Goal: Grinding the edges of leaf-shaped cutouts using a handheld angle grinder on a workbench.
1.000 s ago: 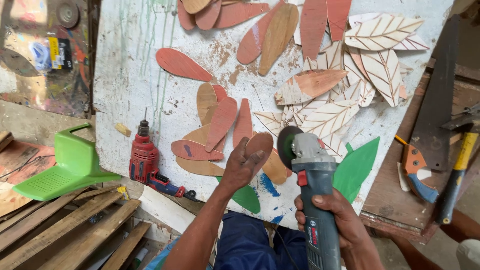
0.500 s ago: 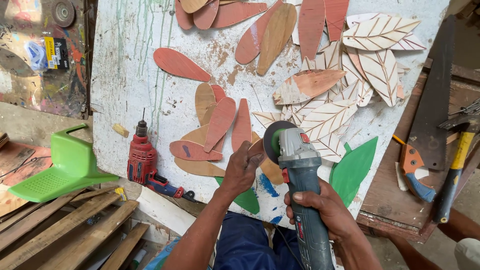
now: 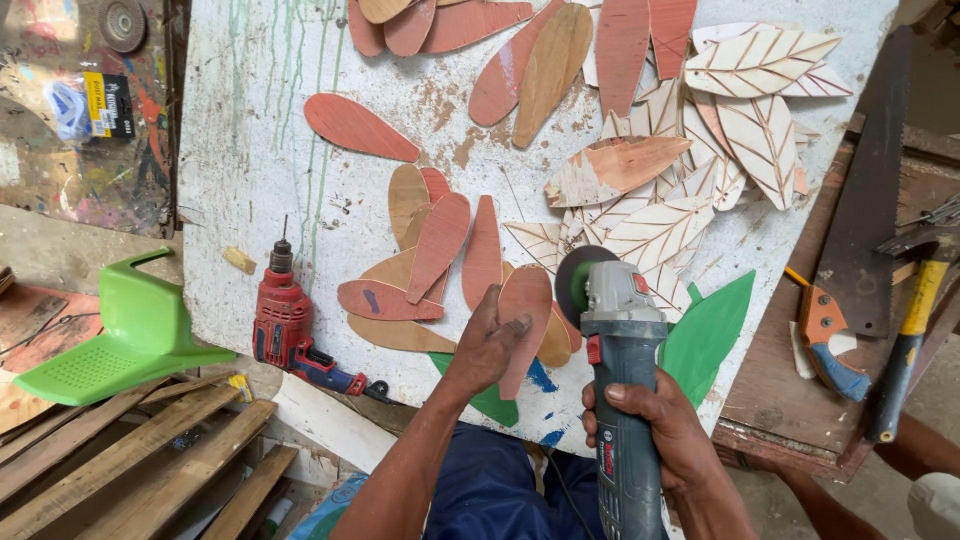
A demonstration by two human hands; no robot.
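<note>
Reddish-brown plywood is the material in work here: the left hand holds a leaf-shaped, reddish-brown plywood piece, its fingers closed around the lower part of it, so the piece stands out upward and just beyond the fingertips, above the edge of the worn white-painted table. The right hand has its fingers wrapped tightly around the body of a grey and dark blue angle grinder, and the dark disc of this tool is just beside the right edge of the held piece, touching it or almost touching; I cannot tell which. Judging from how things lie, the shaping of this one piece is in progress and not finished. Beyond the fingers lie many red and tan leaf blanks, which look plain, and further to the right a heap of pale leaves with carved vein lines, which seem more complete. A green leaf cut-out lies right of the grinder, and a red electric drill rests well left of the left hand.
</note>
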